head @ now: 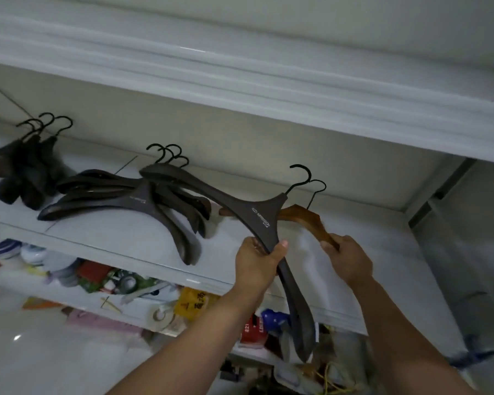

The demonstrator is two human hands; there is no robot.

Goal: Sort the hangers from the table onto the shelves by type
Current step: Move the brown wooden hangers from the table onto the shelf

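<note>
My left hand [258,259] grips the right arm of a dark wide-shouldered hanger [257,213], held over the white shelf [117,232] with its hook up. My right hand [347,258] holds one end of a brown wooden hanger [303,216] that lies partly behind the dark one. A pile of several dark wide hangers [143,201] rests on the shelf to the left. Further left sits a group of darker, bulkier hangers [29,169] with their hooks up.
A second white shelf [240,81] overhangs above. Below the shelf edge lie cluttered goods: tape rolls [161,316], packets [193,305], bowls [33,252] and a red box [253,332]. A grey upright [439,189] closes the shelf's right end.
</note>
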